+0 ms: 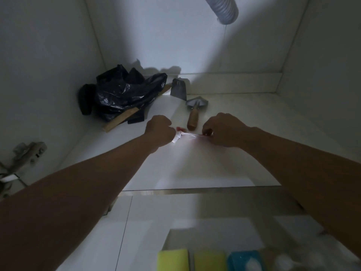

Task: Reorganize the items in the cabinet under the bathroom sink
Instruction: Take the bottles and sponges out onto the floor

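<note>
White cabinet floor (224,165), dimly lit, corrugated drain hose (222,8) hanging overhead. Crumpled black plastic bag (125,94) in back left corner, lying over wooden-handled tool (121,119). Metal hoe blade (178,89) beside bag; hand trowel (194,110) with wooden handle just right of it. Left hand (159,132) fisted, right hand (222,132) pinched, both clamped on ends of small white-and-red wrapper (182,133) stretched between, mid-floor, near trowel handle. Yellow sponges (172,259) outside cabinet, bottom edge.
</note>
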`<state>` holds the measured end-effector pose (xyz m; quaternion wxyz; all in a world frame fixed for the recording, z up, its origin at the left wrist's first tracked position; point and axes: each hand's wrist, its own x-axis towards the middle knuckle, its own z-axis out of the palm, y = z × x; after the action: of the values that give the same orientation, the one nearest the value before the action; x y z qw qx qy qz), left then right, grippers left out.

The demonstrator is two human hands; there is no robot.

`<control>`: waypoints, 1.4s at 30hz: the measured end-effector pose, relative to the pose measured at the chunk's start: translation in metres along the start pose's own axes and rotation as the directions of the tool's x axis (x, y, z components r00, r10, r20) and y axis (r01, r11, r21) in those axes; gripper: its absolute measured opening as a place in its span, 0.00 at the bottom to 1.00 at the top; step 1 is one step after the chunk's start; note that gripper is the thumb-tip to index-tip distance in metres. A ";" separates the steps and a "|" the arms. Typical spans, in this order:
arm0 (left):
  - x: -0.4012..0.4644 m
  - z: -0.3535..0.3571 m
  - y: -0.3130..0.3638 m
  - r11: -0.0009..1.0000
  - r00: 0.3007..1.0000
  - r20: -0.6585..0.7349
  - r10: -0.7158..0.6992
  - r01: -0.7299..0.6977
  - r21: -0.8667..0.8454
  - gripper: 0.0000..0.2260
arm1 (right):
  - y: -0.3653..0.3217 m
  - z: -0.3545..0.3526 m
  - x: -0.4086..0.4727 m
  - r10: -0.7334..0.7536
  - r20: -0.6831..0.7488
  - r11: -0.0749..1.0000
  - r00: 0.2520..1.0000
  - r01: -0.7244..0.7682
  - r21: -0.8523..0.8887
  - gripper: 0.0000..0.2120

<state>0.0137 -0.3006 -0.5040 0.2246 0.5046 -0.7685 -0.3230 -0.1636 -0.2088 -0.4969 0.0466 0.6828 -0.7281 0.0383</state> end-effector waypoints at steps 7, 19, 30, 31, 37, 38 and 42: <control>-0.024 0.018 0.001 0.994 0.977 -0.188 -0.103 0.093 -0.062 0.17 | 0.013 -0.031 -0.019 0.061 0.040 0.996 0.997 -0.063 0.064 0.09; -0.042 0.068 0.053 0.967 0.997 -0.081 -0.010 0.030 0.252 0.34 | 0.042 -0.025 -0.048 0.401 0.247 0.837 0.882 -0.463 0.292 0.12; -0.045 0.054 0.059 0.988 0.989 0.020 -0.146 0.145 0.056 0.17 | 0.036 -0.015 -0.060 0.496 0.241 0.720 0.834 -0.550 0.423 0.12; -0.047 0.049 0.057 0.985 0.984 0.041 -0.173 0.172 0.032 0.14 | 0.033 -0.017 -0.061 0.505 0.274 0.669 0.819 -0.572 0.475 0.13; -0.066 0.009 0.050 0.957 0.950 0.184 -0.254 0.275 -0.097 0.08 | -0.005 -0.039 -0.076 0.424 0.442 0.429 0.791 -0.605 0.671 0.19; -0.072 0.000 0.048 0.951 0.942 0.200 -0.268 0.292 -0.104 0.07 | -0.013 -0.042 -0.079 0.399 0.457 0.431 0.795 -0.602 0.672 0.20; -0.103 -0.034 0.033 0.951 0.918 0.280 -0.283 0.306 -0.042 0.03 | -0.043 -0.049 -0.086 0.307 0.521 0.411 0.796 -0.605 0.682 0.20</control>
<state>0.0562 -0.2055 -0.4585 0.0876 0.5556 -0.6929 -0.4512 -0.1142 -0.1207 -0.4585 -0.4073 0.3896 -0.7787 0.2756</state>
